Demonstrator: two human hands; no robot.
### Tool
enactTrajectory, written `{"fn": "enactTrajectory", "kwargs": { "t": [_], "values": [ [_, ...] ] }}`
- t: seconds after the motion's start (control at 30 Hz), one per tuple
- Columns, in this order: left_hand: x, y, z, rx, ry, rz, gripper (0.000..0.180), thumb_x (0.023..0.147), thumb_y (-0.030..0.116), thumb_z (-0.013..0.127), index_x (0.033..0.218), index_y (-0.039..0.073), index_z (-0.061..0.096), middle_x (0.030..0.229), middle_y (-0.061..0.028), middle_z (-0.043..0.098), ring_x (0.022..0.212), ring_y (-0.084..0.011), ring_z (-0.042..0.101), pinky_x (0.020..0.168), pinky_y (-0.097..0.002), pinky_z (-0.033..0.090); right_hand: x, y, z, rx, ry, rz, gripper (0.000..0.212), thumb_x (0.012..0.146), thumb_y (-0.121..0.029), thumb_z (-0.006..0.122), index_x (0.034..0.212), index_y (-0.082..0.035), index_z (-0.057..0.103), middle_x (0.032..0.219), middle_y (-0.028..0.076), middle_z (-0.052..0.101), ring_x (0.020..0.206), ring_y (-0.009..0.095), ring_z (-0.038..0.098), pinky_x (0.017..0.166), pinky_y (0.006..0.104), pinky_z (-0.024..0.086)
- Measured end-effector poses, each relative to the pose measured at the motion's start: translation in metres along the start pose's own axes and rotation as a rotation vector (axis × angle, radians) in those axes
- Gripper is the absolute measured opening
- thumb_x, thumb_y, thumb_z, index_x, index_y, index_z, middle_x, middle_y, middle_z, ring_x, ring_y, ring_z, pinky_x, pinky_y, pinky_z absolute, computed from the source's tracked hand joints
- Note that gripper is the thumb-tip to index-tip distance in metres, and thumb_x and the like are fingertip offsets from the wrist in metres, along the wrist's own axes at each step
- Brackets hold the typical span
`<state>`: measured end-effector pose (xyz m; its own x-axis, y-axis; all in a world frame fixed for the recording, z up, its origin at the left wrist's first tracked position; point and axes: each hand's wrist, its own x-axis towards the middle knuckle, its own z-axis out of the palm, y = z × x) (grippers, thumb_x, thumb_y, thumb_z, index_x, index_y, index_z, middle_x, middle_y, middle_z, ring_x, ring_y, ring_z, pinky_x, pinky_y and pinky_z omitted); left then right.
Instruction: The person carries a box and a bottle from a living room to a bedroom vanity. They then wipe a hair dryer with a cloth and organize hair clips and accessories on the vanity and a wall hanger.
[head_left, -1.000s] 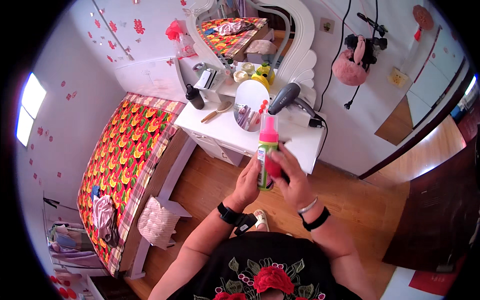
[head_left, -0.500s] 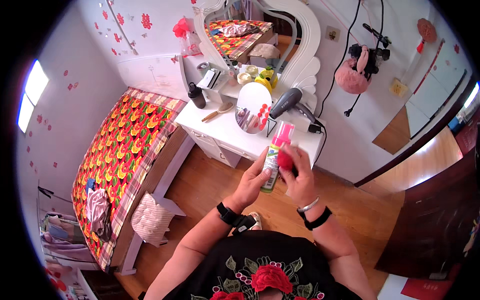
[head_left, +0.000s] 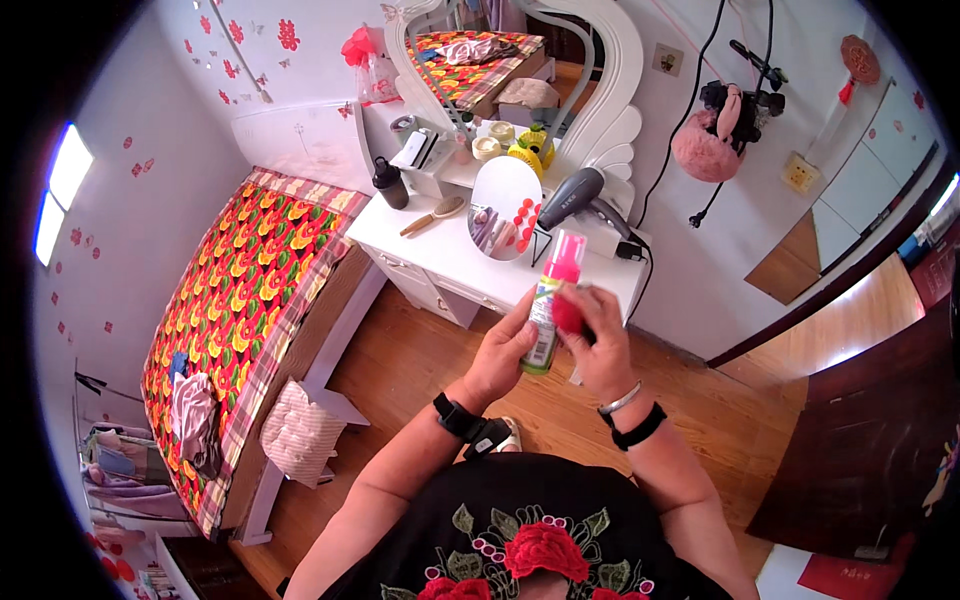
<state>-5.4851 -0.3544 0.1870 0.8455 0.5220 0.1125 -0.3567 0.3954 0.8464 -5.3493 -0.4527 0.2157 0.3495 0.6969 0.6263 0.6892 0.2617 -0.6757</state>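
Observation:
My left hand [head_left: 503,356] is wrapped round the lower half of a clear-and-green bottle [head_left: 543,325] with a pink neck and a see-through cap. The bottle leans slightly, its top toward the dressing table. Pinched in my right hand [head_left: 604,350] is a small round red fuzzy thing [head_left: 566,315], its kind unclear, held against or just in front of the bottle's right side. Slight blur covers the right fingers. Both hands are in front of the white dressing table [head_left: 420,245], above the floor.
On the dressing table are a small oval mirror [head_left: 500,200], a grey hair dryer [head_left: 572,198], a wooden hairbrush [head_left: 433,215], a black shaker bottle [head_left: 390,184] and several jars. A bed [head_left: 270,290] with a fruit-patterned cover and a striped stool cushion [head_left: 300,428] stand at left. Black cables hang at right.
The view has shifted slightly. My right hand and the red thing have moved a little along the bottle's side. Both hands keep their holds.

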Motion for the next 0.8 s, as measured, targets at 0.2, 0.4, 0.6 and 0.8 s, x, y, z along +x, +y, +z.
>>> {"fn": "enactTrajectory", "kwargs": {
  "t": [0.2, 0.4, 0.6, 0.8],
  "values": [
    [0.013, 0.001, -0.012, -0.085, 0.147, 0.016, 0.047, 0.101, 0.019, 0.041, 0.145, 0.006, 0.031, 0.137, -0.0099, 0.047, 0.118, -0.0193, 0.051, 0.101, -0.0341, 0.041, -0.04, 0.001, 0.012, 0.054, -0.258, -0.022, 0.066, 0.066, 0.002, 0.074, 0.126, -0.02, 0.058, 0.111, 0.012, 0.053, 0.104, 0.03, 0.055, 0.09, 0.036, 0.048],
    [0.013, -0.002, -0.021, -0.269, 0.038, -0.086, 0.048, 0.101, 0.026, 0.041, 0.144, 0.007, 0.032, 0.128, -0.0099, 0.052, 0.109, -0.0196, 0.055, 0.094, -0.0341, 0.046, -0.009, 0.0, -0.008, 0.131, -0.101, 0.048, 0.062, 0.069, 0.007, 0.069, 0.126, -0.013, 0.057, 0.113, 0.012, 0.053, 0.104, 0.029, 0.055, 0.088, 0.0352, 0.048],
    [0.017, -0.006, -0.013, -0.29, -0.148, -0.046, 0.053, 0.096, 0.041, 0.048, 0.138, 0.009, 0.039, 0.117, -0.0065, 0.056, 0.094, -0.0163, 0.057, 0.078, -0.0297, 0.05, 0.013, 0.005, -0.001, -0.018, -0.019, -0.033, 0.063, 0.071, 0.005, 0.069, 0.128, -0.014, 0.054, 0.112, 0.014, 0.053, 0.102, 0.031, 0.055, 0.087, 0.0362, 0.048],
    [0.009, 0.001, -0.022, -0.184, 0.042, -0.019, 0.057, 0.093, 0.029, 0.059, 0.138, 0.001, 0.037, 0.12, -0.0081, 0.056, 0.11, -0.0182, 0.055, 0.094, -0.0335, 0.046, -0.013, -0.004, 0.01, 0.11, -0.234, -0.027, 0.062, 0.068, 0.004, 0.072, 0.125, -0.015, 0.057, 0.111, 0.013, 0.053, 0.101, 0.03, 0.056, 0.088, 0.0351, 0.048]
  ]
}}
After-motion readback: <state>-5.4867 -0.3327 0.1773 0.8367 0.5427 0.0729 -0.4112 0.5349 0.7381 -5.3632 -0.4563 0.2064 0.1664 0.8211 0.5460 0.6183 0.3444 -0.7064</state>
